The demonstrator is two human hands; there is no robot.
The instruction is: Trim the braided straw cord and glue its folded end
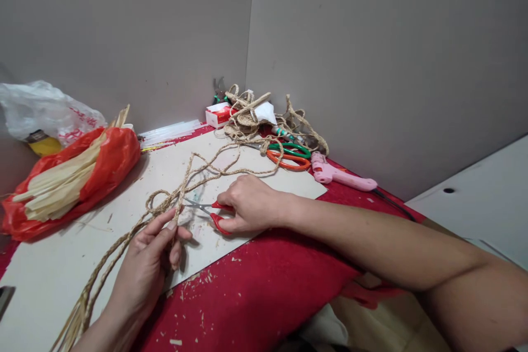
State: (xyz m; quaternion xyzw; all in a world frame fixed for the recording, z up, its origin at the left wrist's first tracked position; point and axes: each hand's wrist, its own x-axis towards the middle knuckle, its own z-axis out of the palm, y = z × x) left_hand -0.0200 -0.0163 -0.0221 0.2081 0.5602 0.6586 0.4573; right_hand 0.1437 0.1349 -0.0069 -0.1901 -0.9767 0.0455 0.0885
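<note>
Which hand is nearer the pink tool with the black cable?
Right. The right hand, holding red-handled scissors, is left of the pink tool; the left hand, pinching the braided cord, is farther left and closer to the wearer.

Soft indoor light, seemingly from above, leaves the white board [61,264] pale and the 2 grey walls [165,22] duller. Faint shadows lie beside the red bag [119,148] and left fingers [162,238]. Small glints dot the clear bag [45,104]. Wide-angle stretch swells the right arm [412,253] towards the edge; the bottom middle looks dark and soft.
</note>
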